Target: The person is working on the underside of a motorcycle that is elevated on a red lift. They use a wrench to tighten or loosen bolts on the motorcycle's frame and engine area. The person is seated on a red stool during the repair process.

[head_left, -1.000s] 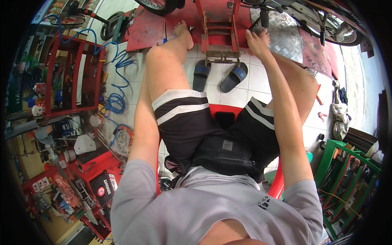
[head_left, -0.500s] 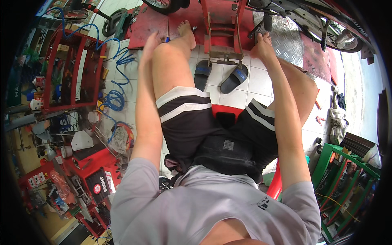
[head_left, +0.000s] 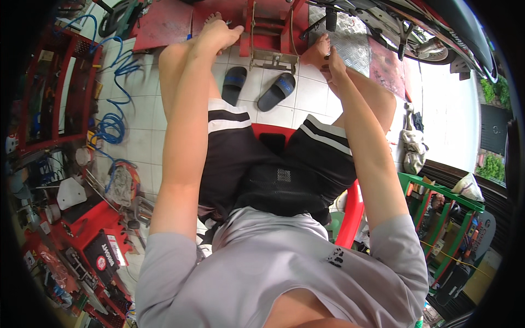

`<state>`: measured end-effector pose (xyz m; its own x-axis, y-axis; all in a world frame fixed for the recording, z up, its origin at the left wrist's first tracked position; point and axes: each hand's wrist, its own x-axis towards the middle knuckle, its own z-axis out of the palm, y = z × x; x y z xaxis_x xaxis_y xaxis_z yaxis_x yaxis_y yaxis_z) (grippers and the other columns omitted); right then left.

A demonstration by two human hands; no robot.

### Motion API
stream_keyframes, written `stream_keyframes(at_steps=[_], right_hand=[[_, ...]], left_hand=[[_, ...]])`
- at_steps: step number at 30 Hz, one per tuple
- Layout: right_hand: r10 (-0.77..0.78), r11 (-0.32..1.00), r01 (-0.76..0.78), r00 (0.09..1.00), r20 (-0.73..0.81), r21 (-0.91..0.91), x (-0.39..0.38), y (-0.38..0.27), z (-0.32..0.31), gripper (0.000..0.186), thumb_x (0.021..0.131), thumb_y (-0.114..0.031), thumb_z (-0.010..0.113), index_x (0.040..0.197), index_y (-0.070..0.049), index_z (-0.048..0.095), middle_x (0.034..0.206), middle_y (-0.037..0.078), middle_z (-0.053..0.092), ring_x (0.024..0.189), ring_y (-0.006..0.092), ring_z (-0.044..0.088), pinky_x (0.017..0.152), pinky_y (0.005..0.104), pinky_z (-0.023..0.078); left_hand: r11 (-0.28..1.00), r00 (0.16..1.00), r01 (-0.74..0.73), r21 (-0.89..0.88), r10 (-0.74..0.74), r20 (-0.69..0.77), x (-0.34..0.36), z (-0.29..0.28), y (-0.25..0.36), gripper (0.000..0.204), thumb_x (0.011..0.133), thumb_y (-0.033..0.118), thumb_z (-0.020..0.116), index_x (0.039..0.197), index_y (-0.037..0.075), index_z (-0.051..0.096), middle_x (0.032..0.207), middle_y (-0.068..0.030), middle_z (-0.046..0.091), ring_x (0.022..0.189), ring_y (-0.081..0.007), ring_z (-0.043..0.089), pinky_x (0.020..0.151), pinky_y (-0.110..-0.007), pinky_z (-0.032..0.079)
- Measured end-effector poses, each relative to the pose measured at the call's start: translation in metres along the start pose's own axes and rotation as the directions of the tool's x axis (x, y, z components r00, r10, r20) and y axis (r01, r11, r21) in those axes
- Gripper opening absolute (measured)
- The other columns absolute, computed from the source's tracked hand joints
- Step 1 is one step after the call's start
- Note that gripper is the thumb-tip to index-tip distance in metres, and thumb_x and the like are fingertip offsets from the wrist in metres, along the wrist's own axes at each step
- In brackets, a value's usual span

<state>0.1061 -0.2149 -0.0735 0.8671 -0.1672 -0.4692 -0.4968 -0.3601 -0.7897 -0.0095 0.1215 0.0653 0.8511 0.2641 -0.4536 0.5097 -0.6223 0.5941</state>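
From where I watch, the bare left hand (head_left: 219, 39) reaches past the left knee, fingers pointing at the red-painted metal frame (head_left: 270, 23) but apart from it; I see nothing in its grip, though its underside is hidden and I cannot tell how far the fingers are curled. The bare right hand (head_left: 336, 71) hangs just beside the bare right foot (head_left: 322, 45) — small dark patches show by its fingers, and I cannot tell whether they are clamped on anything. The frame stands between the two hands, beyond a pair of black rubber sandals (head_left: 276, 92), with a worn, bare-metal crosspiece (head_left: 273, 61) along its near end. I judge it stiff and heavy, not at all fragile; I would take hold of the red side rails, keeping fingers off the crosspiece (its edges look rough, perhaps greasy). The small silvery metal tool (head_left: 228, 23) just past the left hand — maybe a spanner — should be light, hard and easily pinched by its shank
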Motion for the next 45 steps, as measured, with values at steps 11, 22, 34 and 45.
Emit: stream_keyframes(at_steps=[11,22,34,45], right_hand=[[0.067,0.995,-0.051,0.978,0.195,-0.087,0.017,0.02,0.004,0.062,0.088,-0.06,0.041,0.113,-0.006,0.059,0.09,0.019,0.066,0.075,0.0241,0.067,0.069,0.0401,0.04],[-0.023,0.999,-0.005,0.832,0.554,0.049,-0.008,-0.014,0.033,0.047,0.093,-0.045,0.045,0.116,-0.005,0.054,0.099,0.011,0.065,0.091,0.0215,0.062,0.08,0.0355,0.046],[0.0,0.992,-0.078,0.787,0.617,0.1,-0.053,-0.008,0.035,0.038,0.091,-0.033,0.055,0.117,-0.004,0.056,0.108,0.01,0.06,0.093,0.0227,0.059,0.087,0.0363,0.047],[0.055,0.998,-0.069,0.692,0.72,-0.011,-0.068,-0.007,0.039,0.057,0.087,-0.038,0.064,0.129,-0.004,0.045,0.115,0.014,0.05,0.108,0.0327,0.056,0.097,0.0415,0.044]], left_hand=[[0.99,0.997,-0.071,0.12,0.072,-0.009,0.008,0.012,-0.006,0.054,0.089,0.051,0.05,0.089,-0.001,0.067,0.076,-0.0125,0.066,0.072,-0.0243,0.065,0.068,-0.037,0.053],[0.982,0.999,-0.036,0.183,0.029,0.042,0.031,0.039,0.001,0.038,0.08,0.021,0.057,0.116,0.008,0.064,0.121,-0.0153,0.061,0.113,-0.0316,0.059,0.093,-0.041,0.048],[0.919,0.96,-0.241,0.312,0.178,0.216,0.024,0.082,-0.013,0.045,0.091,0.034,0.048,0.106,-0.005,0.064,0.102,-0.0229,0.066,0.098,-0.033,0.065,0.079,-0.042,0.054],[0.941,0.901,-0.045,0.335,-0.107,0.42,0.051,0.103,-0.028,0.04,0.085,0.023,0.058,0.118,0.001,0.054,0.116,-0.0104,0.061,0.097,-0.0219,0.064,0.074,-0.038,0.057]])
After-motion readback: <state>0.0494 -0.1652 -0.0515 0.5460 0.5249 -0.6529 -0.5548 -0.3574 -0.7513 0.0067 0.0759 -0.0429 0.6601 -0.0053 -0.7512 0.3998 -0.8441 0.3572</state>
